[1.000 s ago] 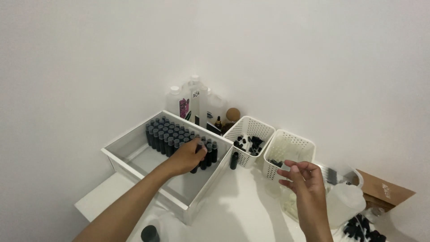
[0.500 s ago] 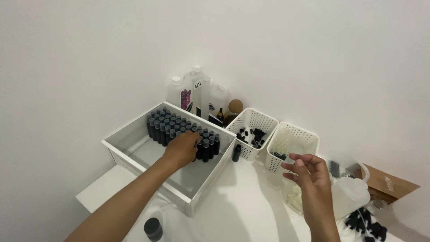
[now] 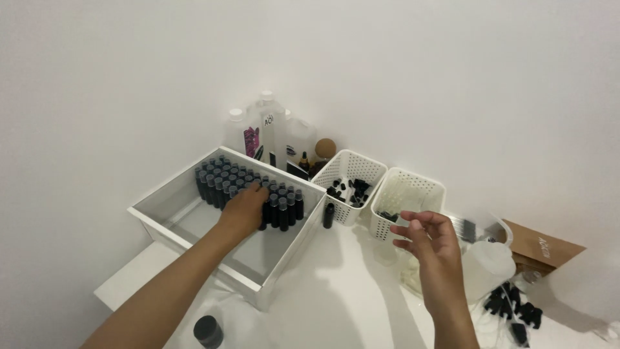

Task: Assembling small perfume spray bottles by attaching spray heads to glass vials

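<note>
White plastic makes up the large bin (image 3: 169,213) at about nine o'clock of the scene, and inside it dark little bottles (image 3: 223,184) stand upright in packed rows, their long axes vertical, filling the bin's far end toward twelve o'clock. The left hand (image 3: 244,212) reaches down into the bin and rests at the six o'clock edge of those rows; its fingers curl over the nearest bottles and hide them, so whether they grip one cannot be told. This hand is plainly the nearer one to the bottles.

Just outside the bin's right wall one dark bottle (image 3: 329,215) stands alone on the white surface (image 3: 336,304), beside a small perforated basket (image 3: 352,169) of black caps. At three o'clock of that sits a second perforated basket (image 3: 420,187).

The right hand (image 3: 431,239) hovers at the six o'clock side of the second basket, well apart from the bin, fingers (image 3: 413,221) drawn narrow, thumb to fingertips, pinching something small that is too tiny to make out. More black caps (image 3: 510,307) lie scattered at about four o'clock.
</note>
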